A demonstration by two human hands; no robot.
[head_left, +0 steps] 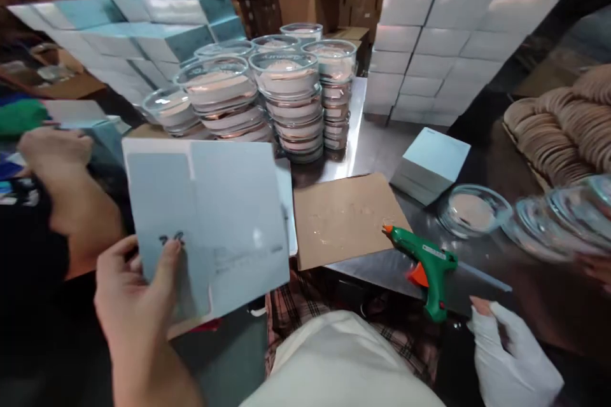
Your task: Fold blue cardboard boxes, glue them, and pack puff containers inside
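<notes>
**Left hand grips a flat pale card; gloved right hand rests near the glue gun**

The left hand (136,292) holds up a flat pale blue-grey square card box blank (210,222), thumb pressed on its front face near a small dark mark and the fingers hidden behind it, so the card is pinched at its lower left corner. The card stands tilted in front of the person, above the near edge of the steel worktable (372,146).

The right hand (510,356), in a white glove, sits low at the right with the fingers loosely spread and holding nothing. Just beside its fingertips stands a green hot-glue gun with an orange trigger and nozzle (427,267), propped on the table with its nozzle pointing left at the edge of a brown square cardboard sheet (344,219) that lies flat on the table.

Behind the cardboard rise stacks of clear round lidded dishes with pale contents (291,98). To the right lie a small pile of pale square cards (432,162) and a single clear glass dish (472,210); further right, blurred glass dishes (563,222) are held by another person's hand at the frame edge. Another person's forearm (76,203) reaches in at the left. Walls of pale boxes (449,32) stand at the back
</notes>
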